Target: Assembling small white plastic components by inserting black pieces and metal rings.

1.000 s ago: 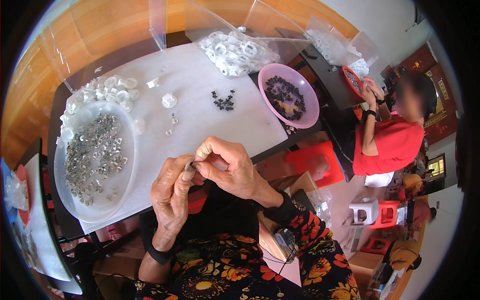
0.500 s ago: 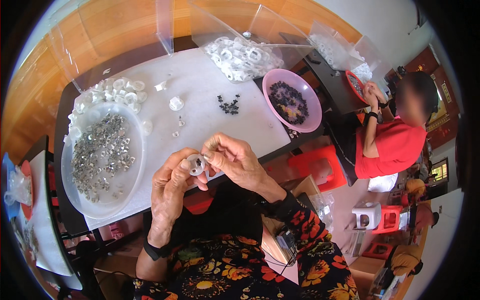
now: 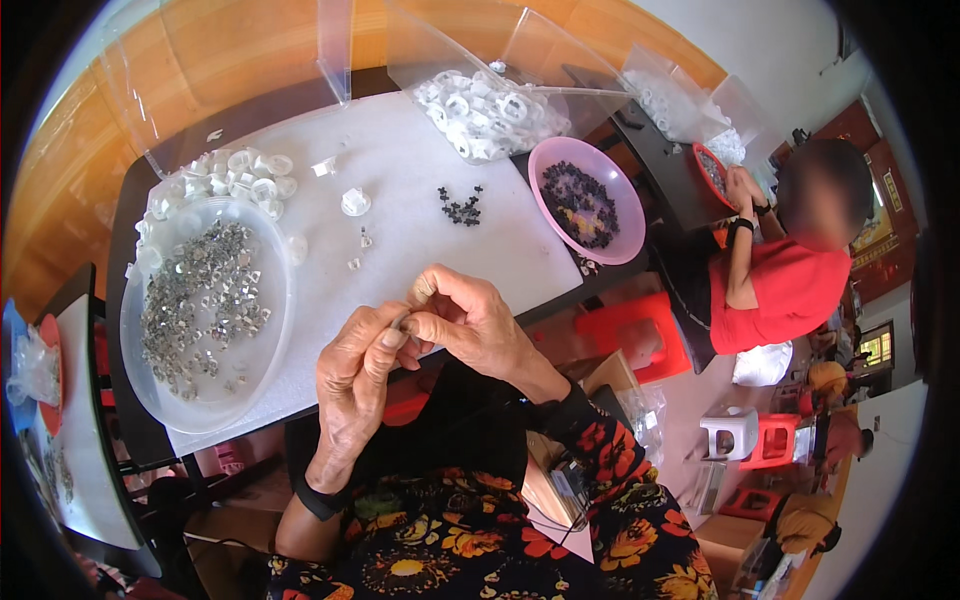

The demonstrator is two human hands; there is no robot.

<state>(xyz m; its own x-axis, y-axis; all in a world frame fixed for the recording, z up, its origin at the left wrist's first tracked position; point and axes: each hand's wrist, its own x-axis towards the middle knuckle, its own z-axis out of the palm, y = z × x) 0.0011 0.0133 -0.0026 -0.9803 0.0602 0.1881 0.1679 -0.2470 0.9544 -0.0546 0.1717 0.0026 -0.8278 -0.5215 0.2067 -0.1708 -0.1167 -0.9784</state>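
Just beyond the table's near edge, my left hand (image 3: 352, 372) and my right hand (image 3: 470, 318) meet, fingers closed in a pinch. Between the fingertips is a small, round white plastic part (image 3: 401, 322), now mostly covered and seen nearly edge-on. Left of the hands stands a clear plastic basin (image 3: 268, 368) holding many small metal pieces (image 3: 195, 310). On the white table sheet (image 3: 430, 150) ahead lie a round white plastic part (image 3: 355, 202) and a loose cluster of small black cross-shaped pieces (image 3: 460, 208).
A pink bowl (image 3: 628, 235) with black pieces sits at the right table end. White plastic parts are heaped (image 3: 240, 180) behind the basin, and more fill a clear box (image 3: 490, 118). A person in red (image 3: 775, 295) works at the right, by a red stool (image 3: 665, 345).
The white part, whose face with a dark piece in it showed before, has turned edge-on. My left hand has shifted slightly right, and its fingers now close over the part with the right hand's.
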